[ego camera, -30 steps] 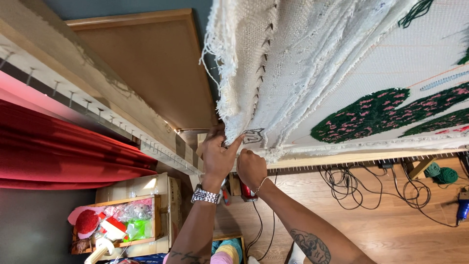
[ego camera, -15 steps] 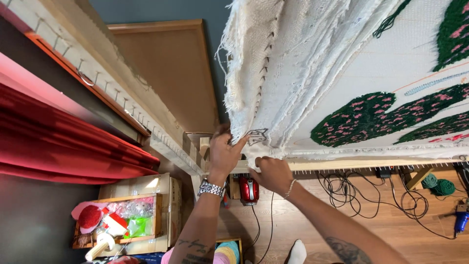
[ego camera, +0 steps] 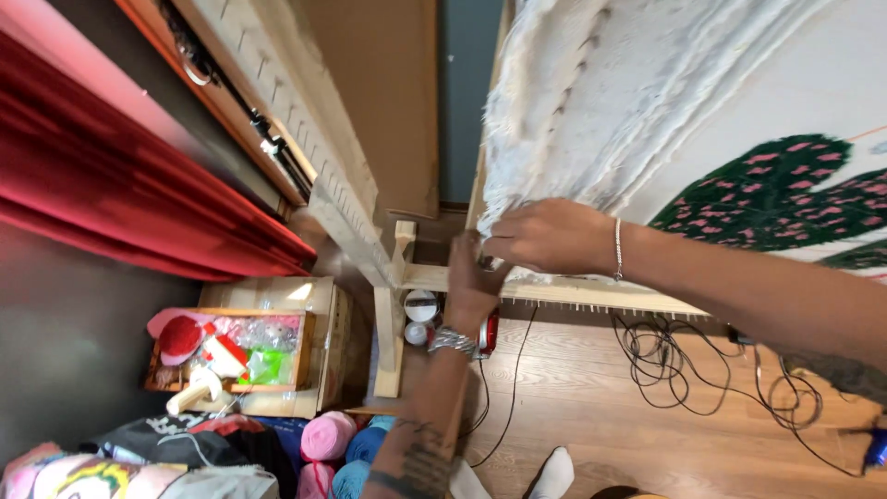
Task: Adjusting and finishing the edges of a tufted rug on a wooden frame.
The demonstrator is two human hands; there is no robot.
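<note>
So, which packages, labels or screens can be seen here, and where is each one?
Clear plastic bags: in the wooden crate at lower left, crinkled, holding green and pinkish contents.
Round white containers: beside the wooden frame post, near the left hand; labels unclear.
No screens or signs.

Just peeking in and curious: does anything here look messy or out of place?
The white backing cloth hangs frayed and bunched at the wooden frame's corner, where both hands pinch it. Black cables lie tangled on the wooden floor.

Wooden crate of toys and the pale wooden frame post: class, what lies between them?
In the head view, bare wooden floor separates the crate from the post.
</note>
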